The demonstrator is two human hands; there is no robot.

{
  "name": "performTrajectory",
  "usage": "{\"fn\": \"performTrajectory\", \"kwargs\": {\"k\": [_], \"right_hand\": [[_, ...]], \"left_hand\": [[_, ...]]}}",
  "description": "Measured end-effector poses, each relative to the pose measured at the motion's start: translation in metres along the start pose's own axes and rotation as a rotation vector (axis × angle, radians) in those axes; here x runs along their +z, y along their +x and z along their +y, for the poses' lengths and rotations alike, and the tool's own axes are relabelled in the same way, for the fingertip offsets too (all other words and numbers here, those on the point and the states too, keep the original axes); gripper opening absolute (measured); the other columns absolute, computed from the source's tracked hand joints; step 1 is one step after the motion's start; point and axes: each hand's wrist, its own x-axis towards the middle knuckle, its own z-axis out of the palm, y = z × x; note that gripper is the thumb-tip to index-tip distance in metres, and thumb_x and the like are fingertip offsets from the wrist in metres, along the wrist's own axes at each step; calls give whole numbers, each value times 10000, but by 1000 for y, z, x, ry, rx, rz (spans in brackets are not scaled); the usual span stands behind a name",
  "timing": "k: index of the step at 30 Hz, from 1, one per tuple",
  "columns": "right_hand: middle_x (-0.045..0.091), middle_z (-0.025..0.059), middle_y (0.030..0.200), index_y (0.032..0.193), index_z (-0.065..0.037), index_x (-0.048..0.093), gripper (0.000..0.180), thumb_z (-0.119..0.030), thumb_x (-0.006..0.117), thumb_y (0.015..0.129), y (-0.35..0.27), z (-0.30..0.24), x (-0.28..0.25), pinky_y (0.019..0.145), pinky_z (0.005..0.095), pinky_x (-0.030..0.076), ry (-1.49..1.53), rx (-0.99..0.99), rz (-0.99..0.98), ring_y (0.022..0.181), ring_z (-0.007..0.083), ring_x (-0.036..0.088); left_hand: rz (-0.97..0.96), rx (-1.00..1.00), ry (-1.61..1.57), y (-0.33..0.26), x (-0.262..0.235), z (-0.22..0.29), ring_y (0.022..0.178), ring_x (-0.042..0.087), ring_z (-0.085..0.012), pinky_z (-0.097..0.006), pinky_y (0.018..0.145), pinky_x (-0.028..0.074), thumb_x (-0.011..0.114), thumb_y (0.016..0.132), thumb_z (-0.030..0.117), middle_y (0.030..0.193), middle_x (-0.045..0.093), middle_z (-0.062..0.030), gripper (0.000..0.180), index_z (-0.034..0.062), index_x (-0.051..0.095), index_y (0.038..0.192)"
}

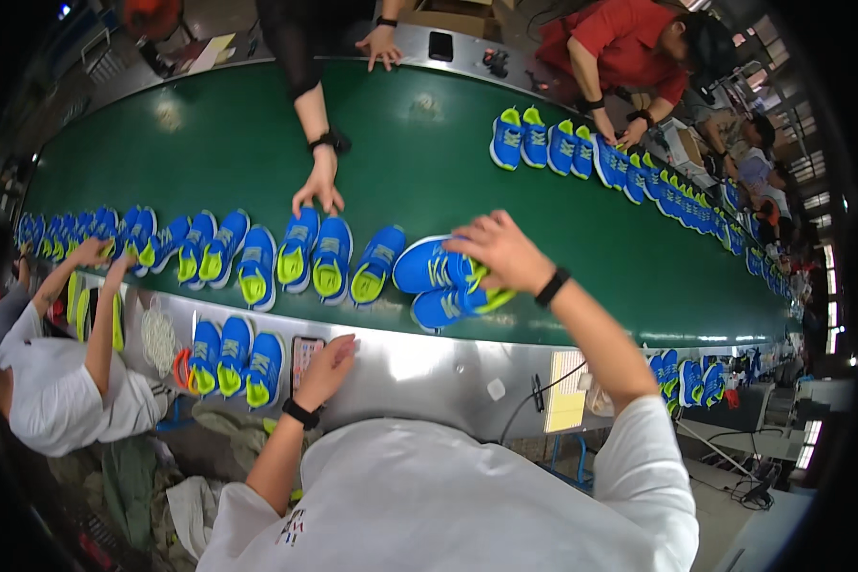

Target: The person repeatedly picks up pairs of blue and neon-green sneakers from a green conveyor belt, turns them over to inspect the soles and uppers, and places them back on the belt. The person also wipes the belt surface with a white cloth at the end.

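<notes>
My right hand point(500, 253) is closed round the collar ends of a pair of blue sneakers point(423, 265) with lime-green linings, tilted at the near side of the green conveyor belt point(400, 167). My left hand point(326, 369) holds nothing and hovers by the metal ledge point(410, 372), its fingers loosely extended. A phone point(305, 357) lies beside that hand. Left of the phone stand three blue sneakers point(234, 357) on the ledge. A single blue sneaker point(379, 262) is just left of the held pair.
A row of blue sneakers point(224, 246) runs left along the belt; another row point(562, 148) stretches along its far right. Across the belt, a co-worker's hand point(319, 186) touches a shoe, and a person in red point(620, 43) handles others. A white-shirted person point(95, 381) works at left.
</notes>
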Motion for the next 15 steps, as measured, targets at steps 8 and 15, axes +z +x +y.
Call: {"fn": "performTrajectory", "kwargs": {"k": [8,15], "right_hand": [[651,99,983,1153,-112,577,491,-53,638,669,58,223,-30,751,399,496,-475,464,562,903,288,616],[433,244,1344,1409,-8,275,954,-329,787,671,-19,37,161,999,390,391,996,623,-473,1202,371,462]], "left_hand": [[157,201,343,78,-5,16,1042,576,-375,-390,911,459,554,837,52,1124,585,-249,407,-38,490,1229],[182,103,581,154,17,6,972,560,-442,-471,845,469,578,798,52,1107,568,-251,546,14,399,1312]]}}
